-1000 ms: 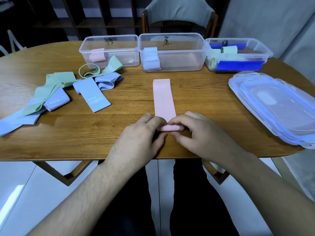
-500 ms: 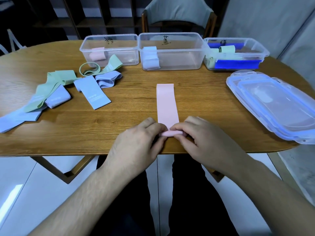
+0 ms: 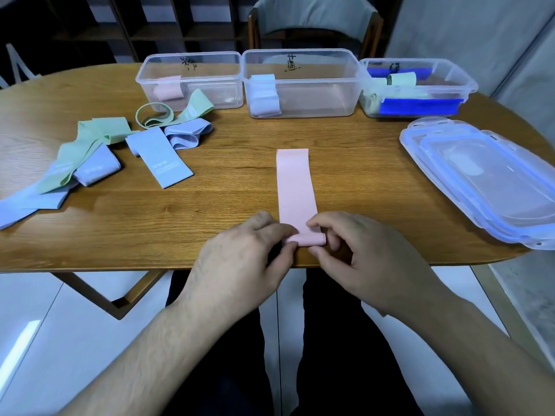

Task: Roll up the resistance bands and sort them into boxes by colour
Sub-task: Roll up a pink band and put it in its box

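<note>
Both hands on the near end of the flat pink elastic resistance band [image 3: 295, 187]: left hand [image 3: 243, 253] and right hand [image 3: 360, 253] close together, fingers and thumbs pinching a small started roll [image 3: 306, 239] at the table's front edge. Rest of the strip lies flat on the oval wooden table [image 3: 345, 163], pointing away toward the boxes.

Step in hand looks like rolling, barely begun; most of the length is unrolled.

To do it well, my read:
- keep thumbs behind the roll, fingertips on top, even pressure at both ends so it doesn't cone
- roll forward along the strip, edges aligned, light tension to keep it tight
- hold it pinched once done; it'll likely spring open

Destination should be the left clear plastic box [image 3: 192, 82], which holds one pink roll already. Middle clear box [image 3: 303, 82] has pale blue rolls; right clear box [image 3: 417, 85] has green ones plus something dark blue.

Unrolled pile of green and pale blue bands [image 3: 99, 157] waits at left. Stacked clear lids [image 3: 486, 181] at right.
</note>
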### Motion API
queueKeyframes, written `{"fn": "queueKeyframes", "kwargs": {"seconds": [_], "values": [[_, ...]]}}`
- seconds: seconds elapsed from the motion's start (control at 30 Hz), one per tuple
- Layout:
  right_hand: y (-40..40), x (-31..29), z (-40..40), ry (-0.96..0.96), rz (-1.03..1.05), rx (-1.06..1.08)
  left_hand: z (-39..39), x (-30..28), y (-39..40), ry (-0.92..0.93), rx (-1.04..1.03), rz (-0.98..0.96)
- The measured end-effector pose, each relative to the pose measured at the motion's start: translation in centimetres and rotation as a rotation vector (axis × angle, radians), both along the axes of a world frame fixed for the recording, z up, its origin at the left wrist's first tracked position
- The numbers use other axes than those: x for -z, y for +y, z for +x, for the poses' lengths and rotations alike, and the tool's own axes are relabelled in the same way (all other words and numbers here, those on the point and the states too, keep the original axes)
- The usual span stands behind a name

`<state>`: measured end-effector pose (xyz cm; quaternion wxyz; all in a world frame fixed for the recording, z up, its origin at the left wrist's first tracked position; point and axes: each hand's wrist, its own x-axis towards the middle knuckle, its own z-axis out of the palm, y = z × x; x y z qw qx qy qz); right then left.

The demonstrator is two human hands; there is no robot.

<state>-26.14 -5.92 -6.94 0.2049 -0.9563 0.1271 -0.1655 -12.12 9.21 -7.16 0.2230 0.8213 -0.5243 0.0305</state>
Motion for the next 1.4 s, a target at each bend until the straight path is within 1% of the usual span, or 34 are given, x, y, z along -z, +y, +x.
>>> {"fn": "queueKeyframes", "kwargs": {"seconds": [0.13, 0.23, 0.4, 0.5, 0.87, 1.07, 1.2, 1.4], "values": [[0.0, 0.3, 0.2, 0.018, -0.047, -0.005, 0.2, 0.0, -0.3, 0.036, 0.0, 0.022], [0.0, 0.4, 0.4, 0.019, -0.034, 0.017, 0.5, 0.1, -0.4, 0.075, 0.009, 0.0], [-0.2, 0.3, 1.0, 0.027, -0.023, 0.029, 0.5, 0.4, -0.3, 0.065, 0.018, -0.04], [-0.3, 0.2, 1.2, 0.025, -0.013, 0.027, 0.6, 0.6, -0.5, 0.05, 0.01, -0.029], [-0.6, 0.2, 1.4, 0.026, -0.024, 0.048, 0.7, 0.0, -0.8, 0.088, -0.019, 0.007], [-0.9, 0.0, 1.7, 0.027, 0.012, 0.055, 0.9, 0.1, -1.1, 0.051, -0.004, 0.002], [-1.2, -0.1, 1.8, 0.039, 0.036, 0.065, 1.0, 0.2, -1.4, 0.004, -0.029, -0.018], [-1.3, -0.3, 2.3, 0.037, 0.035, 0.069, 1.2, 0.1, -1.6, 0.037, -0.025, -0.006]]}}
